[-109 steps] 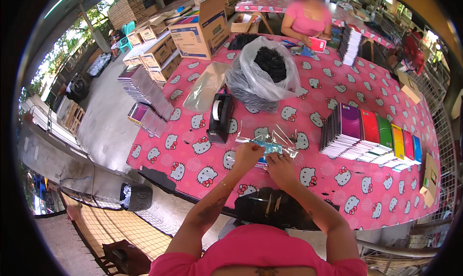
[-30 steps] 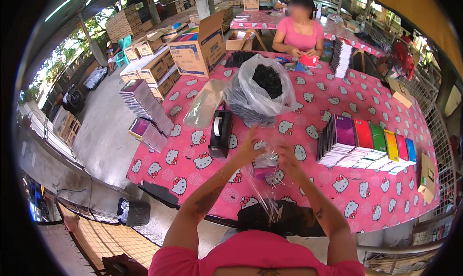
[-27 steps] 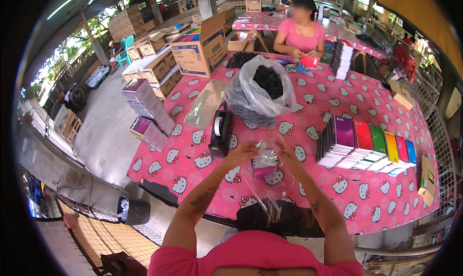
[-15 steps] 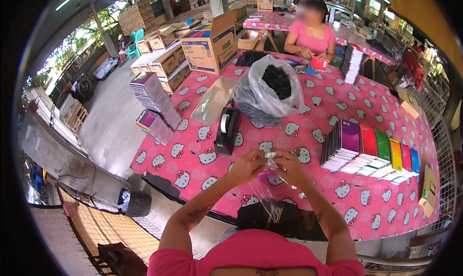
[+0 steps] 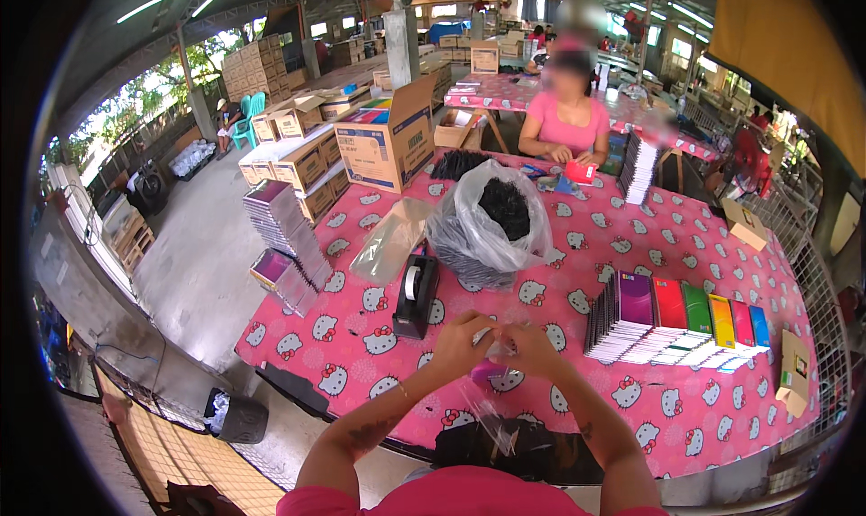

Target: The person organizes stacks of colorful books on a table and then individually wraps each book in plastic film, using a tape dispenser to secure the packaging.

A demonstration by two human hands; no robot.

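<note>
1. The left hand (image 5: 463,345) has its fingers bent and closed, and it pinches clear plastic (image 5: 488,415).
2. The right hand (image 5: 530,346) is just beside it, also with bent fingers, gripping the plastic.
3. The clear plastic is between the 2 hands and also stretches toward the near edge of the pink table (image 5: 370,379).
4. A purple item (image 5: 488,370) is just below the hands; it is partly hidden, so I cannot tell its full shape.
5. A black tape dispenser (image 5: 415,321) with a white roll stands left of the hands.
6. Beyond the hands is an open plastic bag (image 5: 538,232) with black things (image 5: 505,209) inside.
7. To the right, stacked notebooks (image 5: 636,301) make a row of 6 cover colours.
8. Across the table, a co-worker (image 5: 568,119) in pink has hands at a red booklet (image 5: 580,172).
</note>
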